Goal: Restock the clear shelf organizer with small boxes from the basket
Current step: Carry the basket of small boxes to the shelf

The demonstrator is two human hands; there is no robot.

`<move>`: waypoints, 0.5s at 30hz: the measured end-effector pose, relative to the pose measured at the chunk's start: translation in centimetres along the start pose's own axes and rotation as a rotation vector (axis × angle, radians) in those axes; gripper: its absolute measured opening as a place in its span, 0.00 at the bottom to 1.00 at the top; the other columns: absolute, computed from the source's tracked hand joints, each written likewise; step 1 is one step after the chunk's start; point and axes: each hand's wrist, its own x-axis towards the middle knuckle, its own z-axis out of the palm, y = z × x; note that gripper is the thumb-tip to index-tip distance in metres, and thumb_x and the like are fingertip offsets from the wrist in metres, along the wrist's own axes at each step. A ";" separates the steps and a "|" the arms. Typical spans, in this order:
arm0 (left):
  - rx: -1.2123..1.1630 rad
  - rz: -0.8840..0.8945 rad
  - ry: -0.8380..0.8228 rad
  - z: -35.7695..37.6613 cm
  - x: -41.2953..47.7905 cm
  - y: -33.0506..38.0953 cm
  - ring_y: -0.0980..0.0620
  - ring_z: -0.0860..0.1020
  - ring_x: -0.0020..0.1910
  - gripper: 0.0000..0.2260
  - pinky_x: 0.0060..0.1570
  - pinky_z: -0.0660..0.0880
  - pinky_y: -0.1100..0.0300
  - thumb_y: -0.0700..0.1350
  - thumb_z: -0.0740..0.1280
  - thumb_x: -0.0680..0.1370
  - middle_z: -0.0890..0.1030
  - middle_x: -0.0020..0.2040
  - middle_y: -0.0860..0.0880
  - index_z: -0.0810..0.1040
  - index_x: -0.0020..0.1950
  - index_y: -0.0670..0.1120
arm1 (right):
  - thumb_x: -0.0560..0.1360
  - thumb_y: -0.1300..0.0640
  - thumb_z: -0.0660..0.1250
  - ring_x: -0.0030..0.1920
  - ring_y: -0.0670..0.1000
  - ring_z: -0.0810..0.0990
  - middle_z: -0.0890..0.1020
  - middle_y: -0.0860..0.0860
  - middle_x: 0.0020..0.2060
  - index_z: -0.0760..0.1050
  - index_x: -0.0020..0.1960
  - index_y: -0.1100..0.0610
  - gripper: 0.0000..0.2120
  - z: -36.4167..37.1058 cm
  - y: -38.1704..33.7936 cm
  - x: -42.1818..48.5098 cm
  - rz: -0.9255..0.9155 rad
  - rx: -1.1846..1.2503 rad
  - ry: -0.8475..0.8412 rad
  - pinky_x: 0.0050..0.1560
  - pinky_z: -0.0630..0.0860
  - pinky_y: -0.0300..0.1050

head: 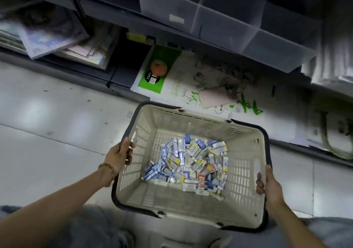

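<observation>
A beige plastic basket point(246, 182) with dark handles sits low in the middle of the view. Its floor holds a heap of several small boxes point(188, 163), mostly blue, white and yellow. My left hand point(119, 157) grips the basket's left rim, thumb over the edge. My right hand point(269, 185) grips the right rim, fingers inside the wall. The clear shelf organizer point(225, 18) stands on a dark shelf at the top right; its divided compartments look empty from here.
A white and green bag point(152, 79) lies on the floor under the shelf with an orange round thing point(158, 67) on it and a pink phone point(214, 98) beside. Stacked packets point(47, 35) fill the lower left shelf. Pale floor tiles stretch to the left.
</observation>
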 end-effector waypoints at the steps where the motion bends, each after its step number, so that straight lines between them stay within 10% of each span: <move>1: -0.015 0.018 -0.018 0.1 0.4 0.0 0.54 0.69 0.24 0.19 0.24 0.68 0.66 0.56 0.54 0.80 0.70 0.29 0.50 0.73 0.39 0.45 | 0.77 0.38 0.57 0.24 0.47 0.61 0.65 0.50 0.26 0.70 0.36 0.57 0.23 0.2 -0.2 0.6 -0.037 -0.010 0.011 0.30 0.59 0.42; 15: 0.082 0.149 -0.008 0.6 0.6 1.4 0.48 0.71 0.27 0.23 0.30 0.71 0.59 0.56 0.52 0.81 0.74 0.32 0.45 0.74 0.47 0.37 | 0.78 0.41 0.55 0.28 0.54 0.70 0.76 0.57 0.31 0.75 0.45 0.64 0.26 1.3 -0.6 1.7 -0.245 -0.056 0.156 0.32 0.69 0.45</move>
